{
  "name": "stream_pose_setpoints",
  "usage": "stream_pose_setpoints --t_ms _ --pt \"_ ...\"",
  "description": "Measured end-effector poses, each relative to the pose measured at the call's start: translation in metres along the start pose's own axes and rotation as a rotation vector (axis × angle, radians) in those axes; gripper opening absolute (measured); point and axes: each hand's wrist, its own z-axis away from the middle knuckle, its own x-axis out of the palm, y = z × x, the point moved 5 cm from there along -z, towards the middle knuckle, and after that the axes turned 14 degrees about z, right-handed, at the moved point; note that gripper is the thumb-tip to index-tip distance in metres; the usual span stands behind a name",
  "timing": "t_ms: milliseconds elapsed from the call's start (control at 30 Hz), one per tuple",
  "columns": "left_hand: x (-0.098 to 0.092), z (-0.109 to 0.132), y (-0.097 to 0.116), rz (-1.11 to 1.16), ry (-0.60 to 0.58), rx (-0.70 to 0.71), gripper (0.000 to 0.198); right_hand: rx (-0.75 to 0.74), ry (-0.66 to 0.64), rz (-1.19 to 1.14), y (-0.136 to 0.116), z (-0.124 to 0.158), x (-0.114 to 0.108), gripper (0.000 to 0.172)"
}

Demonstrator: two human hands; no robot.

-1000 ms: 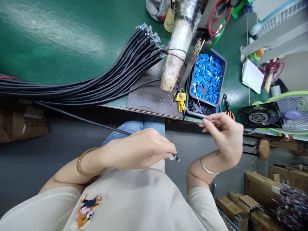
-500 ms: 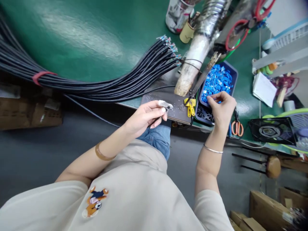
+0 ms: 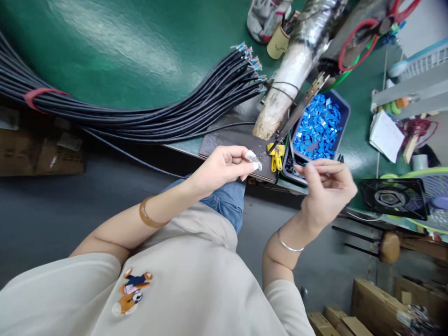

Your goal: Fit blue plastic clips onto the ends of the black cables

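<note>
My left hand (image 3: 222, 168) is closed in a pinch on the end of a thin black cable (image 3: 133, 156) that trails off left under the table edge. My right hand (image 3: 327, 186) hovers just below the dark tray of small blue plastic parts (image 3: 317, 128), fingers curled together as if pinching; a trace of blue shows at the fingertips but motion blur hides what it is. A thick bundle of black cables (image 3: 157, 112) with blue-tipped ends lies across the green table (image 3: 122, 51). A dark mat (image 3: 231, 140) sits at the table edge between my hands.
A foil-wrapped tool with a long blade and yellow clip (image 3: 275, 156) stands beside the tray. Cups (image 3: 278, 44) and red wire loops (image 3: 360, 35) sit at the back. A small black fan (image 3: 394, 198), a green fan (image 3: 432, 196) and papers (image 3: 385, 135) lie right. Cardboard boxes (image 3: 378, 298) are on the floor.
My right hand has drawn back from the blue-parts tray toward me. My left hand stayed near the mat, still pinching the cable end. The view shifted slightly.
</note>
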Motion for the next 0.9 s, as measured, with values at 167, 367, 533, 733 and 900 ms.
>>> stream_pose_setpoints --t_ms 167,367,533,733,900 --pt "0.007 -0.005 0.001 -0.112 0.026 0.062 0.015 -0.222 0.046 0.262 -0.03 0.041 0.016 0.011" --pt "0.008 -0.008 -0.002 -0.16 0.01 0.068 0.014 -0.192 -0.039 0.145 -0.027 0.051 0.027 0.008" --pt "0.008 -0.008 -0.003 -0.168 -0.015 0.076 0.011 -0.151 -0.066 0.058 -0.023 0.054 0.032 0.01" --pt "0.009 -0.008 -0.003 -0.191 -0.025 0.069 0.013 -0.114 -0.044 0.068 -0.019 0.056 0.035 0.005" --pt "0.011 -0.008 -0.003 -0.182 -0.032 0.095 0.014 -0.071 -0.011 -0.017 -0.015 0.055 0.036 0.007"
